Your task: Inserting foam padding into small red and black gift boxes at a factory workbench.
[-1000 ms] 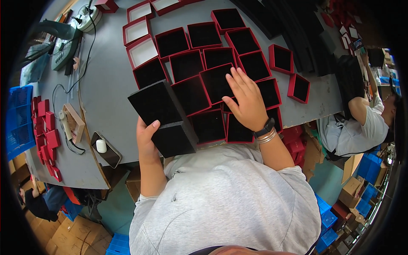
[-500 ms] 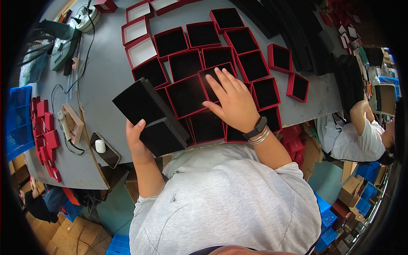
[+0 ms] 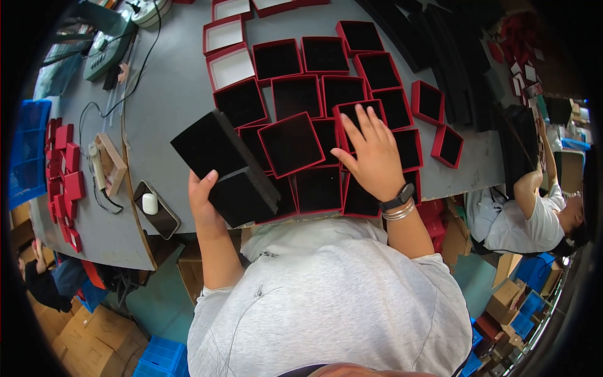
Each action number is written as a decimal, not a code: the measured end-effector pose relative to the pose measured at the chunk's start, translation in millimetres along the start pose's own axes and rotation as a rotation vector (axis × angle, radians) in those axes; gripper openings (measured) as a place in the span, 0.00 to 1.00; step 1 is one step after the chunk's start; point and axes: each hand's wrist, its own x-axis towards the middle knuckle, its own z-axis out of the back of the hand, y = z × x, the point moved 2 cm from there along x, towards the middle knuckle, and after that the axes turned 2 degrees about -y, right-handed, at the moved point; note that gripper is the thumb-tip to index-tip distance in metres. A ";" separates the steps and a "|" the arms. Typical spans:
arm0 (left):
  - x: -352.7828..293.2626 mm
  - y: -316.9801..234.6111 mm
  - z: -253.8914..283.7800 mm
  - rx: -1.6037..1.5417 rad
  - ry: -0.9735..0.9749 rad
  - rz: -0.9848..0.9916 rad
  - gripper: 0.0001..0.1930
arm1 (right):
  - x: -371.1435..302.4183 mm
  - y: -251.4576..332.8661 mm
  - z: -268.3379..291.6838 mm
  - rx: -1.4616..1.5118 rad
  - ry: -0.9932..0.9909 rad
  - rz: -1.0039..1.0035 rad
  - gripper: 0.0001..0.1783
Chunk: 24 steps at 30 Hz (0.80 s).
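Note:
Propped in my left hand [image 3: 204,196] are two stacks of black foam pads [image 3: 204,146], held at the near left of the red boxes. My right hand [image 3: 372,156] lies flat with fingers spread over a red box with a black lining [image 3: 344,112]; the fingertips touch its black inside. That box sits on top of other boxes. To its left, another black-lined red box [image 3: 291,146] rests slightly turned over its neighbours. Several more black-lined boxes [image 3: 296,95] stand close together around them. Farther left, a few open red boxes [image 3: 230,66] show white insides.
Long black foam strips [image 3: 449,60] lie at the far right. Small red boxes [image 3: 66,185] are piled at the left, by a blue crate [image 3: 30,154]. A phone [image 3: 160,217] with a white earphone case, a wooden holder [image 3: 112,164] and a cable lie nearby. Another person [image 3: 524,213] sits at right.
My right hand has moved right, and the box under it now stands farther from the turned box. My left hand still holds the foam pads. The view has shifted a little.

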 end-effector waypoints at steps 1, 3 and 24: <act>-0.2 1.3 0.9 0.008 0.009 0.006 0.32 | -1.0 -0.4 5.1 0.062 -0.056 -0.020 0.32; -3.5 3.9 -1.7 0.042 0.049 0.028 0.32 | 2.8 6.8 21.0 0.319 -0.102 -0.032 0.30; -29.6 9.4 -13.7 0.185 0.448 0.187 0.24 | 52.0 37.4 65.6 1.634 -0.190 -0.253 0.15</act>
